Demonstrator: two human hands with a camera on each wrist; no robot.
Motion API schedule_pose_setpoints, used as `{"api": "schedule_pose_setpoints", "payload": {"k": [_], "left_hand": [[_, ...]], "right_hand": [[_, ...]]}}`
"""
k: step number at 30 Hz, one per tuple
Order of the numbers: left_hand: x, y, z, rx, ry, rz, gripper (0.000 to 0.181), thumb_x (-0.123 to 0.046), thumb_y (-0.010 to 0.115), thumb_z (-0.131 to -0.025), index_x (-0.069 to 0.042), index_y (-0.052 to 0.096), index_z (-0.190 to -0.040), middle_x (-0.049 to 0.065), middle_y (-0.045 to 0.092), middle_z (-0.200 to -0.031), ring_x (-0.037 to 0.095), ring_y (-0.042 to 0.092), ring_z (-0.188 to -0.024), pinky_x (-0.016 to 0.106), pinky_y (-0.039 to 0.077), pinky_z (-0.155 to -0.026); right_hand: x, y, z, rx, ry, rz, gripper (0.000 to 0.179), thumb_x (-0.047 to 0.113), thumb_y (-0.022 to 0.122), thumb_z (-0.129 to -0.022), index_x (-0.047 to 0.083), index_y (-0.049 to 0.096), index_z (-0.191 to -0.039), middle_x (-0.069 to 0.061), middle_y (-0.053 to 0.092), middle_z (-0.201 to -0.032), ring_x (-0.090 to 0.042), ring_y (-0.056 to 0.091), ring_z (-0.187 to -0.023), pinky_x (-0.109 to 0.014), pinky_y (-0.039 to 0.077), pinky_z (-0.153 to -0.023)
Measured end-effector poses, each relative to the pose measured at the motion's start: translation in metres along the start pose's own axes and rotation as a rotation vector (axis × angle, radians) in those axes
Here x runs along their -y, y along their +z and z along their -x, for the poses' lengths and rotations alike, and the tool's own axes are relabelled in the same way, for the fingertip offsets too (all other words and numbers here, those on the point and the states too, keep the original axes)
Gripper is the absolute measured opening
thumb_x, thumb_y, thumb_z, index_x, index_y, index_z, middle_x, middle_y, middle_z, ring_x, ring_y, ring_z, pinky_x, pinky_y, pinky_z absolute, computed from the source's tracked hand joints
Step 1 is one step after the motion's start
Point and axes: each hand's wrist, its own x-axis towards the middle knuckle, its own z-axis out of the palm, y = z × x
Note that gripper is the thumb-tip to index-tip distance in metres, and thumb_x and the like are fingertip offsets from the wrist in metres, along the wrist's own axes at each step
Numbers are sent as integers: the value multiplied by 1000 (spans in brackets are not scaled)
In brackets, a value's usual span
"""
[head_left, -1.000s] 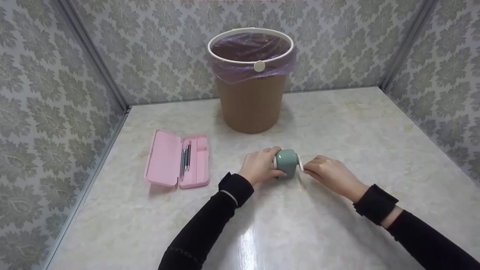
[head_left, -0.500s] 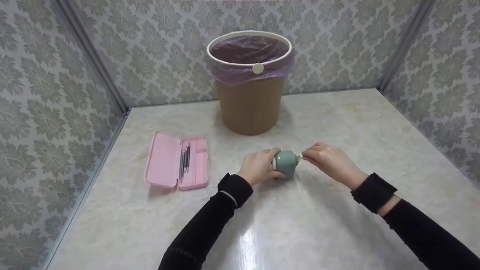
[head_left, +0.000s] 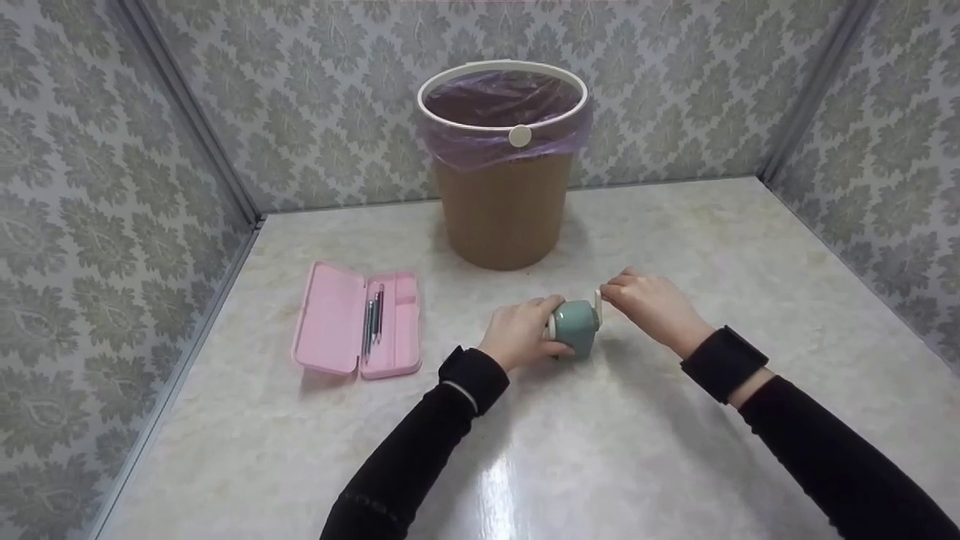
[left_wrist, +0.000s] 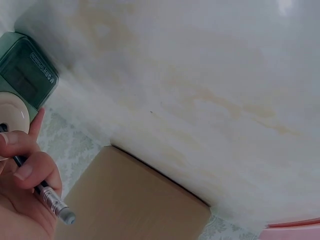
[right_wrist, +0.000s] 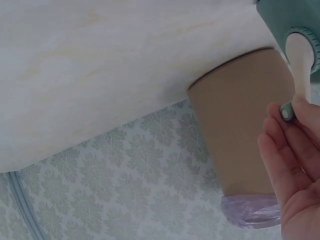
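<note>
A green crank pencil sharpener (head_left: 576,328) lies on the table, its cream front disc facing left. My left hand (head_left: 517,334) grips it from that side. A dark pencil (left_wrist: 52,201) with a grey eraser end sticks out of the disc, between the left fingers in the left wrist view. The cream crank (right_wrist: 301,65) on the sharpener's other side points up and away. My right hand (head_left: 651,307) pinches the small green knob (right_wrist: 286,112) at its end. The pencil's tip is hidden inside the sharpener.
An open pink pencil case (head_left: 394,352) with several pencils (head_left: 373,322) lies on the left of the table. Behind the hands stands a brown bin (head_left: 502,210) with a purple liner (head_left: 480,146). Patterned walls (head_left: 300,97) enclose the back and sides.
My right hand has turned the crank from pointing toward me to pointing up and away, rising with it. My left hand and the sharpener have stayed in place.
</note>
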Motion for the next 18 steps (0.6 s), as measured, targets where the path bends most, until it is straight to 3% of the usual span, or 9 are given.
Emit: {"api": "schedule_pose_setpoints", "payload": {"k": [13, 18], "left_hand": [[0, 1, 1, -25, 16, -20, 70, -54, 83, -79, -21, 57, -135, -1, 75, -119, 16, 73, -103, 40, 60, -83], [-1, 2, 2, -39, 19, -35, 69, -55, 82, -79, -21, 58, -135, -2, 75, -119, 16, 73, -102, 39, 60, -82]], "right_hand": [[-3, 29, -3, 13, 55, 30, 14, 4, 72, -90, 7, 70, -76, -7, 72, -74, -27, 66, -74, -40, 56, -57], [-1, 38, 2, 35, 53, 19, 11, 1, 73, -89, 5, 73, -79, -9, 74, -75, -28, 67, -74, -39, 58, -61]]}}
